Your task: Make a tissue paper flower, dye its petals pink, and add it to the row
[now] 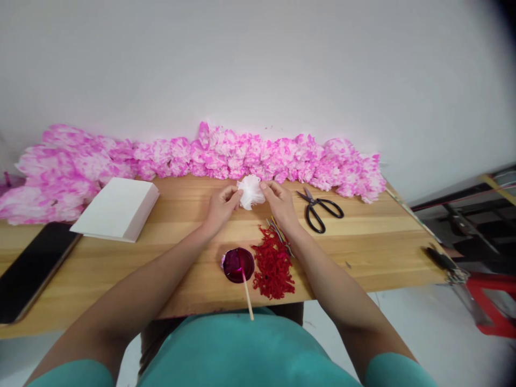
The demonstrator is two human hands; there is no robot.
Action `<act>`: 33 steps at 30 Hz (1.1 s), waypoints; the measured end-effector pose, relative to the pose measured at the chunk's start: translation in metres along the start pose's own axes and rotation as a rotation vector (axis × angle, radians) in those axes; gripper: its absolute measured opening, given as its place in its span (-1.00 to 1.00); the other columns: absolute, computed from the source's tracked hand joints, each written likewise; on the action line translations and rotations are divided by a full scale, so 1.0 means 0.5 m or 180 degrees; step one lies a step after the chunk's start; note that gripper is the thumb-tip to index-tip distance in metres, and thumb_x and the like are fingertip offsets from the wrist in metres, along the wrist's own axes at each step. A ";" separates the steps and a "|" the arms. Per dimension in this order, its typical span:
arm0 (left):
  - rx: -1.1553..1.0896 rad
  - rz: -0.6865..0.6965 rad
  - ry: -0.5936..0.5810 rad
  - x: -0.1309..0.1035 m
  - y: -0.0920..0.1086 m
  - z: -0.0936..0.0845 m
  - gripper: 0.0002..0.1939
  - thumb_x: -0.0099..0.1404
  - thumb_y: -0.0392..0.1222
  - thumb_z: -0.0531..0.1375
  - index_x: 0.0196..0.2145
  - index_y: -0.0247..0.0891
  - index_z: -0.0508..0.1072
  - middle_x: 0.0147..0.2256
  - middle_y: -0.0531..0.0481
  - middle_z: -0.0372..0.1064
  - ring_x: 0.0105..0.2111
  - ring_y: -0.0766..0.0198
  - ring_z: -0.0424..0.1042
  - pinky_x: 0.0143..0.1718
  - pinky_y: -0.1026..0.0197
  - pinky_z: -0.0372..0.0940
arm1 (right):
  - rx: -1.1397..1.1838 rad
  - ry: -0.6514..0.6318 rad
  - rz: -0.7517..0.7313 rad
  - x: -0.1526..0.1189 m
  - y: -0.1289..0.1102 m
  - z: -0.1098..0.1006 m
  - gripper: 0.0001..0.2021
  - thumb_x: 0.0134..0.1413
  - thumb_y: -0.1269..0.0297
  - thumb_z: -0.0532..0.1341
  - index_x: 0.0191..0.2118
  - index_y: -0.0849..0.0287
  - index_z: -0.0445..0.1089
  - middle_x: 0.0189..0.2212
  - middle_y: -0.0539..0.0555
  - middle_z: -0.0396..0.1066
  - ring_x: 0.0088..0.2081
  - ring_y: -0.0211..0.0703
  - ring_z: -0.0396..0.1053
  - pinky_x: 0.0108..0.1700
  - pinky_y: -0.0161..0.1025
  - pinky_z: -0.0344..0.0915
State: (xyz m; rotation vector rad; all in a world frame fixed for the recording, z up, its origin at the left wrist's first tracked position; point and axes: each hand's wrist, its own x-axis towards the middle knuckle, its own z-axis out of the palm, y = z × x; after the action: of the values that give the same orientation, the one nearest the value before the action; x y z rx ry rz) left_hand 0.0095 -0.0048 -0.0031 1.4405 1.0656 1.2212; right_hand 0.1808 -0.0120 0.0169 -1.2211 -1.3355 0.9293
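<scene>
A white paper flower (pixel 250 192) with ruffled petals is held between my two hands above the wooden table. My left hand (pixel 223 204) pinches its left edge with thumb and fingers. On the other side, my right hand (pixel 279 200) pinches its right edge. Below my hands stands a small dish of purple-magenta dye (pixel 230 263), with a thin wooden stick (pixel 247 295) leaning out toward me. Beside the dish, under my right forearm, lies a bundle of red fuzzy strands (pixel 274 269) with thin wire ends. Black-handled scissors (pixel 316 207) lie half open to the right of my right hand.
Pink-and-white paper flowers (pixel 250 153) are heaped along the wall at the back of the table (pixel 363 252). A stack of white paper (pixel 115 207) and a black phone (pixel 36 269) lie at left. A red-framed object (pixel 489 303) is by the right edge.
</scene>
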 end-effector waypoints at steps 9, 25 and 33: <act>0.0767 0.0216 -0.0253 -0.015 0.017 0.009 -0.66 0.32 0.00 0.12 -0.52 -0.26 0.35 -0.59 0.11 0.21 -0.55 0.37 0.17 -0.49 0.28 0.02 | -0.1119 -0.0150 -0.0648 -0.009 0.003 0.008 -0.82 0.13 0.14 0.24 -0.40 0.09 0.48 -0.43 0.01 0.47 -0.38 -0.16 0.34 -0.25 -0.21 0.23; -0.0514 -0.0366 0.0024 -0.003 0.014 -0.003 -0.53 0.22 0.21 0.20 -0.57 -0.24 0.28 -0.67 0.12 0.20 -0.66 0.43 0.12 -0.58 0.30 0.03 | -0.0300 0.0225 -0.0339 0.010 0.000 -0.022 -0.62 0.25 -0.08 0.10 -0.34 0.08 0.47 -0.40 0.02 0.47 -0.30 -0.13 0.38 -0.18 -0.19 0.28; -0.0326 -0.0297 -0.0092 -0.005 0.018 -0.004 -0.44 0.27 0.29 0.11 -0.61 -0.24 0.29 -0.67 0.07 0.23 -0.65 0.40 0.16 -0.57 0.28 0.07 | -0.1676 -0.0107 -0.1263 -0.002 -0.003 -0.008 -0.78 0.18 0.09 0.23 -0.42 0.08 0.39 -0.45 0.02 0.42 -0.31 -0.08 0.32 -0.13 -0.12 0.19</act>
State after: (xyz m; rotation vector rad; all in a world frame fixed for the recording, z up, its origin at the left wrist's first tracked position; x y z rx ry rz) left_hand 0.0078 -0.0089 0.0052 1.3123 1.0244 1.1682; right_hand 0.1845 -0.0136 0.0186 -1.2558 -1.8371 0.3221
